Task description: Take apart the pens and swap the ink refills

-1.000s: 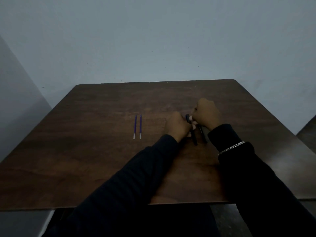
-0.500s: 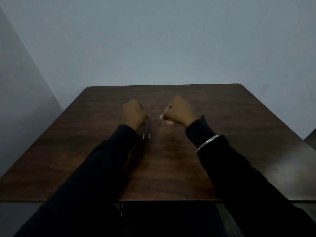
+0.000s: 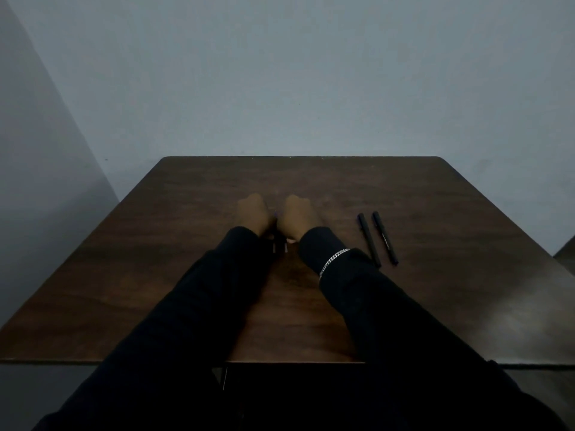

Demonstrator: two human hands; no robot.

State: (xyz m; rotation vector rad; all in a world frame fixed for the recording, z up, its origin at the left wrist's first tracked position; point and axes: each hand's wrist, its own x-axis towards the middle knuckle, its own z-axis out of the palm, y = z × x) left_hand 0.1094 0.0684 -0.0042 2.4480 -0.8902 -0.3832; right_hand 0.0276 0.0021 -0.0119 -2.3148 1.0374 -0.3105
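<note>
The left hand (image 3: 252, 214) rested knuckles-up on the dark wooden table (image 3: 451, 206). Its fingers were curled under and hidden from the camera, so I cannot tell if it pinched anything. Just right of it, in the narrow gap between the two hands, lay the two ink refills (image 3: 274, 247). They were side by side, and only their pale tips showed, near the wrists. The right hand (image 3: 298, 217) was placed the same way, close against the gap, with its fingers also out of view. Possibly each hand was closing on one refill, which would explain why both hands crowded this one spot. A silver bracelet (image 3: 334, 261) sat over the right sleeve. Well to the right of that hand, two black pen barrels (image 3: 369, 239) lay parallel and apart from everything. They were probably parked there empty, waiting to receive the exchanged refills.
</note>
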